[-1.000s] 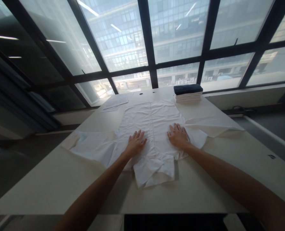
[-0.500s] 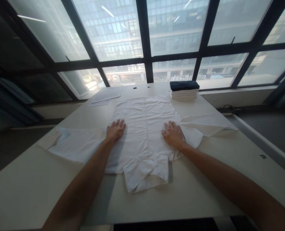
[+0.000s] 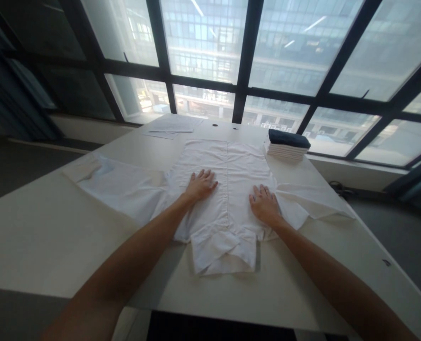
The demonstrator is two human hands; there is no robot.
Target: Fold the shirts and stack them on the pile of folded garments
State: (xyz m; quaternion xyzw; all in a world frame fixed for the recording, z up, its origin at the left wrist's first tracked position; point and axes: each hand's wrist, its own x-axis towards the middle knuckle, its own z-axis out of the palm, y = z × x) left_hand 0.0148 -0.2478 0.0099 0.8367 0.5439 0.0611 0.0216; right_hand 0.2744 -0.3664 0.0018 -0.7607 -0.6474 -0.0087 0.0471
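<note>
A white long-sleeved shirt (image 3: 217, 158) lies spread on the white table (image 3: 89, 246), its collar end toward me and its sleeves out to both sides. A seam or placket runs down its middle. My left hand (image 3: 201, 185) rests flat on the shirt just left of that line, fingers spread. On the other side my right hand (image 3: 264, 204) lies flat near the shirt's right edge, fingers slightly apart. Neither hand grips anything. Small wrinkles show across the cloth around both hands.
A stack of folded white cloths (image 3: 286, 150) with a dark folded cloth (image 3: 289, 138) on top stands at the back right. Sheets of paper (image 3: 173, 124) lie at the back left. Tall framed windows (image 3: 203, 42) rise behind the table.
My left hand has slid right across the shirt, from its left side toward the middle line. My right hand stays in about the same place on the cloth. The camera view has tilted.
</note>
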